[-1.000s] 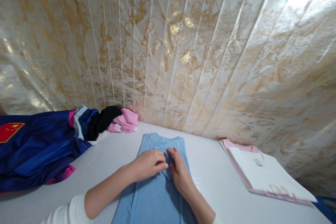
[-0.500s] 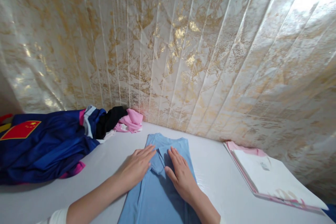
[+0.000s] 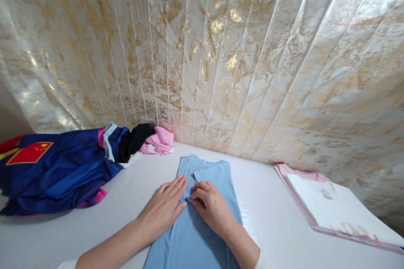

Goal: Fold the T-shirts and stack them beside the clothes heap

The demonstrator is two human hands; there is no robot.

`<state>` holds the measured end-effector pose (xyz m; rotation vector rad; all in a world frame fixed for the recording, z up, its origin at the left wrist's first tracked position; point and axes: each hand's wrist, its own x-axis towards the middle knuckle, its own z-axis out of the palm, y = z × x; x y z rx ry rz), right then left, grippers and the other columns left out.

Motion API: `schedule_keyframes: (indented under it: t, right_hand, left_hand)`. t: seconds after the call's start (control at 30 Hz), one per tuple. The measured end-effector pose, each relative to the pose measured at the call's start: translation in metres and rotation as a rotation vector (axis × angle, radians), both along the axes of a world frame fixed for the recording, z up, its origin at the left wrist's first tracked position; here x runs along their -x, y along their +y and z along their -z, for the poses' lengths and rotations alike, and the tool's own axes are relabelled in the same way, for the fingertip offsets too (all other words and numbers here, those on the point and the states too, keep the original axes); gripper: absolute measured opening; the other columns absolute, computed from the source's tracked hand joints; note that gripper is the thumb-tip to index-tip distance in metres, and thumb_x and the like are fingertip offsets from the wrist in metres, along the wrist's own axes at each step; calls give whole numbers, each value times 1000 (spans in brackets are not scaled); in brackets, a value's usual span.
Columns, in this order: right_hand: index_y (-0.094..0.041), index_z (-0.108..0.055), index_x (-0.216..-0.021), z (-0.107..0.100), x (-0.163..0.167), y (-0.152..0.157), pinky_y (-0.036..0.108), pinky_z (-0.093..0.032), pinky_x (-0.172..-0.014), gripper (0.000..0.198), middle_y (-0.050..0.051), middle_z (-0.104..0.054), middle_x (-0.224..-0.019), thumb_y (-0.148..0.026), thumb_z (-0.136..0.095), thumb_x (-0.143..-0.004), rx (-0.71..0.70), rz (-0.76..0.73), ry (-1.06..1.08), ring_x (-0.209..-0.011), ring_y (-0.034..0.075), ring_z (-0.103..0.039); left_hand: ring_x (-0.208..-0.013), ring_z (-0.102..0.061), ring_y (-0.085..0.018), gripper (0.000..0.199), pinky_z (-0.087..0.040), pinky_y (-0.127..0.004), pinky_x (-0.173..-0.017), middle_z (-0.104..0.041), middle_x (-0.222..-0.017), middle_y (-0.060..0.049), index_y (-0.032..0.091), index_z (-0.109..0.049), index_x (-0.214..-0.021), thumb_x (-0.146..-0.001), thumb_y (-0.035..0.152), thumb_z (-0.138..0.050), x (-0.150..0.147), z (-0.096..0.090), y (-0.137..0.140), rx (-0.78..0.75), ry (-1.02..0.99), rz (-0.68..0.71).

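A light blue garment [image 3: 205, 235], perhaps a shirt, lies folded lengthwise on the white surface in front of me, its narrow far end toward the wall. My left hand [image 3: 168, 201] rests flat on its left side, fingers stretched out together. Over the middle of the cloth, my right hand [image 3: 211, 206] has its fingers curled, pinching a fold of the blue fabric near a small dark gap between the layers. The garment's near end runs out of view at the bottom.
At the left lies a heap of clothes: a dark blue garment [image 3: 69, 172] with a red flag patch, a black cloth [image 3: 134, 141] and a pink cloth [image 3: 160, 139]. Folded white and pink garments [image 3: 341, 206] are stacked at the right. A gold-patterned covering [image 3: 202, 59] hangs behind the white surface [image 3: 132, 193].
My right hand has gone from lying flat to pinching the cloth, and has shifted slightly left. My left hand stays flat on the garment. The view has shifted slightly.
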<state>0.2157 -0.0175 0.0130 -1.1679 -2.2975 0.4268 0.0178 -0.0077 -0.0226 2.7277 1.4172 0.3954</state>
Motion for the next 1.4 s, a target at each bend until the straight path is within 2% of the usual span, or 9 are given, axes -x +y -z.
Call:
schedule_keyframes:
  t: [0.17, 0.37, 0.47, 0.6, 0.83, 1.07, 1.2, 1.33, 1.4]
  right_hand:
    - [-25, -67, -108, -4, -24, 10, 36, -45, -97, 26, 5, -65, -118, -23, -47, -92, 21, 50, 82, -110, 19, -59]
    - [-21, -47, -139, 26, -58, 31, 48, -34, -109, 47, 10, -42, -148, -36, -42, -94, -58, 301, -89, -139, 26, -33]
    - [-21, -44, -142, 39, -58, 30, 50, -32, -110, 53, 9, -33, -152, -44, -43, -94, -16, 360, -212, -142, 29, -25]
    - [-18, -39, -145, 40, -53, 25, 52, -27, -111, 64, 12, -25, -154, -54, -43, -92, 29, 412, -312, -143, 32, -20]
    - [-21, -41, -144, 48, -56, 24, 55, -26, -111, 68, 14, -25, -154, -60, -46, -89, 17, 438, -259, -143, 34, -19]
    - [-23, -42, -143, 49, -102, 57, 51, -28, -111, 52, 10, -40, -149, -44, -36, -95, 15, 533, -181, -140, 26, -31]
    - [-21, -56, -131, 47, -122, 84, 50, -33, -107, 43, 11, -43, -147, -28, -40, -91, 10, 501, -178, -140, 27, -31]
    - [-21, -59, -127, 46, -128, 106, 46, -34, -107, 43, 10, -48, -144, -21, -41, -88, -22, 445, -124, -139, 25, -32]
    - [-20, -61, -124, 44, -132, 116, 44, -32, -108, 43, 10, -48, -143, -17, -39, -87, -50, 437, -82, -138, 24, -35]
  left_hand:
    - [-143, -23, -22, 56, -25, -42, -112, -24, -154, -9, 20, -30, -149, -99, 43, -38, -2, -14, -3, 112, -1, 11]
    - [-143, -22, -21, 54, -23, -41, -113, -24, -154, -11, 18, -32, -148, -101, 45, -30, -13, -30, 10, 147, -33, -1]
    - [-142, -23, -22, 51, -24, -41, -112, -27, -153, -14, 15, -36, -146, -101, 39, -32, -28, -28, 30, 83, -30, -67]
    - [-142, -23, -27, 52, -25, -46, -111, -26, -153, -18, 10, -37, -144, -98, 35, -39, -43, -22, 58, 88, 5, -129]
    - [-142, -24, -27, 51, -23, -49, -110, -28, -153, -15, 17, -37, -145, -98, 37, -37, -39, -20, 90, 121, 18, -118]
    - [-143, -21, -26, 51, -20, -49, -112, -27, -153, -17, 12, -35, -145, -99, 33, -34, -50, -28, 90, 97, -21, -75]
    - [-144, -18, -21, 50, -21, -42, -113, -26, -154, -12, 14, -34, -146, -100, 35, -35, -75, -37, 75, 100, -30, 61]
    - [-145, -15, -24, 53, -20, -47, -113, -22, -155, -13, 14, -37, -144, -96, 36, -44, -99, -37, 63, 145, -32, 256]
    - [-144, -19, -26, 53, -22, -47, -113, -25, -154, -14, 12, -40, -142, -95, 35, -49, -105, -37, 62, 164, -31, 279]
